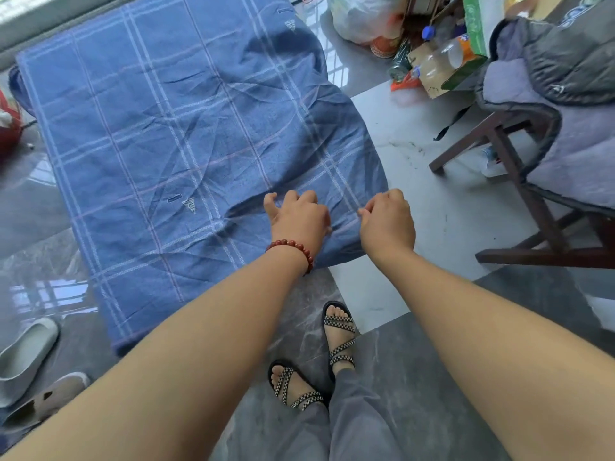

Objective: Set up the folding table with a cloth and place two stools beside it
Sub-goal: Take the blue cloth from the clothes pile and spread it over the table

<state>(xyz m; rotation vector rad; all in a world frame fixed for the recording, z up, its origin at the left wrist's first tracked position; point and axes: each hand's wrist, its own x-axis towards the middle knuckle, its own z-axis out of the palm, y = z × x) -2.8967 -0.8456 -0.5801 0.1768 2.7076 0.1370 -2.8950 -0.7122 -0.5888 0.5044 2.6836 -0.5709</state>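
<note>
Here, your left hand (pixel 298 216) sits knuckles-up on the near right corner of the cloth (pixel 166 144), its fingers curled down into the fabric and the thumb spread wide. A single string of round red beads, the bracelet (pixel 293 251), circles that wrist. Just beside it, your right hand (pixel 387 221) is bunched almost into a fist and pinches the cloth's edge between thumb and forefinger where it drops over the corner.

The cloth is one woven blue sheet, crossed by pale check lines and full of sharp creases. It lies spread in a rectangle over a flat top that it hides completely, with the right side hanging in soft folds.

Below your arms you wear two strappy checkered sandals (pixel 339 341) on a glossy, marbled grey floor (pixel 416 377). Two pale, smooth slippers (pixel 23 357) lie at the left. At the right stands one dark wooden chair (pixel 512 154) draped in a grey padded cover (pixel 565 78), and behind it are a crinkled plastic bag (pixel 362 18) and clear bottles (pixel 442 58).
</note>
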